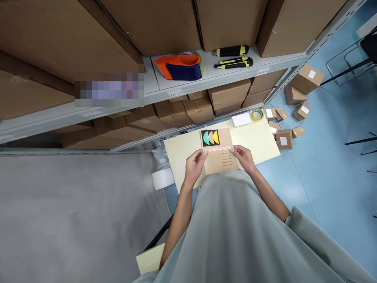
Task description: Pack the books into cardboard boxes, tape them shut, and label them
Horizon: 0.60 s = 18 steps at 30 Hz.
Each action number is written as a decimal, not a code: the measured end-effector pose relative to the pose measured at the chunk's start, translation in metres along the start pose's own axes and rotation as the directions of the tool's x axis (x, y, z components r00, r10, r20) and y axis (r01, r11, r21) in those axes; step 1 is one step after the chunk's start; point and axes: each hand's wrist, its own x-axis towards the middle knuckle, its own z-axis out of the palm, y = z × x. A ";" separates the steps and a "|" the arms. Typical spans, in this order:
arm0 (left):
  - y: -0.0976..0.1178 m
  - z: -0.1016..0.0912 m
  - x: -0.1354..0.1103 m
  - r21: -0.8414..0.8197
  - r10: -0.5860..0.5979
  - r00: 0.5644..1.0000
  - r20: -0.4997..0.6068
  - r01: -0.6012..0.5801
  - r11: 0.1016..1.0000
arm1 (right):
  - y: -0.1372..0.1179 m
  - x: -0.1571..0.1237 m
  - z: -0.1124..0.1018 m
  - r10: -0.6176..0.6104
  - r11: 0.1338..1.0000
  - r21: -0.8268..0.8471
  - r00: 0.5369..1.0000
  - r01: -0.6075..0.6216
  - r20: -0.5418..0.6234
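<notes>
Between my two hands is a tan book (pixel 219 159) with Chinese characters on its cover and a black panel of green, tan and yellow half-circles. My left hand (pixel 194 167) is closed on the book's left edge, thumb on the cover. At the right edge, my right hand (pixel 244 157) pinches it between thumb and fingers. The book is over the pale yellow tabletop (pixel 256 137), close to my grey-green garment. Behind it on the table are a white box or stack (pixel 241 119) and a roll of tape (pixel 257 114).
A shelf rack (pixel 153 88) full of cardboard boxes stands in front. On it lie an orange and blue tape dispenser (pixel 181 67) and two utility knives (pixel 232 51). Small cartons (pixel 284 139) lie on the blue floor at right; a white roll (pixel 163 179) is left of the table.
</notes>
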 end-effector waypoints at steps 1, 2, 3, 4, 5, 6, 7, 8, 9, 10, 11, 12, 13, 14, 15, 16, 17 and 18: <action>0.001 0.001 -0.003 -0.040 -0.024 1.000 -0.019 0.023 0.999 | -0.001 0.000 0.001 0.014 1.000 0.000 1.000 -0.014 0.013; 0.003 0.001 -0.006 -0.076 -0.042 0.999 -0.033 0.040 0.996 | -0.002 0.000 0.003 0.018 1.000 0.000 1.000 -0.018 0.023; 0.005 0.002 -0.009 -0.105 -0.054 0.998 -0.037 0.050 0.993 | -0.003 0.000 0.005 0.019 1.000 0.001 0.999 -0.019 0.030; 0.007 0.002 -0.013 -0.132 -0.057 0.998 -0.031 0.053 0.990 | -0.005 0.000 0.008 0.018 1.000 0.002 0.999 -0.018 0.030; 0.009 0.002 -0.017 -0.162 -0.052 0.999 -0.015 0.049 0.986 | -0.006 0.000 0.012 0.016 1.000 0.001 1.000 -0.016 0.022; 0.012 0.003 -0.021 -0.201 -0.042 0.999 0.016 0.045 0.979 | -0.008 0.000 0.017 0.015 1.000 -0.003 1.000 -0.015 0.007; 0.014 0.004 -0.025 -0.247 -0.031 0.998 0.060 0.045 0.968 | -0.010 0.000 0.023 0.021 1.000 -0.004 1.000 -0.021 -0.004; 0.016 0.006 -0.028 -0.291 -0.022 0.995 0.102 0.051 0.955 | -0.012 -0.001 0.030 0.045 0.999 0.008 0.999 -0.045 0.007; 0.017 0.008 -0.031 -0.325 -0.022 0.993 0.118 0.060 0.944 | -0.014 -0.003 0.038 0.094 0.994 0.043 0.994 -0.097 0.063; 0.018 0.011 -0.032 -0.341 -0.037 0.995 0.094 0.067 0.938 | -0.017 -0.005 0.046 0.156 0.981 0.089 0.975 -0.172 0.161; 0.017 0.013 -0.033 -0.338 -0.066 0.997 0.030 0.072 0.938 | -0.020 -0.008 0.054 0.214 0.958 0.130 0.937 -0.257 0.278; 0.016 0.016 -0.034 -0.326 -0.105 0.993 -0.054 0.082 0.942 | -0.023 -0.011 0.061 0.253 0.927 0.164 0.884 -0.338 0.393; 0.014 0.018 -0.034 -0.323 -0.153 0.980 -0.124 0.106 0.940 | -0.025 -0.015 0.068 0.268 0.897 0.190 0.833 -0.399 0.484; 0.011 0.019 -0.035 -0.340 -0.210 0.967 -0.147 0.150 0.928 | -0.027 -0.018 0.074 0.266 0.875 0.210 0.797 -0.436 0.542; 0.009 0.019 -0.037 -0.376 -0.272 0.956 -0.108 0.214 0.902 | -0.028 -0.022 0.079 0.260 0.864 0.221 0.777 -0.452 0.573; 0.006 0.018 -0.040 -0.416 -0.329 0.944 -0.023 0.290 0.862 | -0.026 -0.025 0.082 0.257 0.861 0.221 0.768 -0.457 0.586; 0.004 0.017 -0.043 -0.453 -0.372 0.925 0.070 0.362 0.815 | -0.023 -0.028 0.084 0.261 0.864 0.207 0.760 -0.459 0.595; 0.003 0.016 -0.046 -0.487 -0.398 0.907 0.135 0.411 0.770 | -0.019 -0.030 0.084 0.271 0.877 0.179 0.767 -0.446 0.581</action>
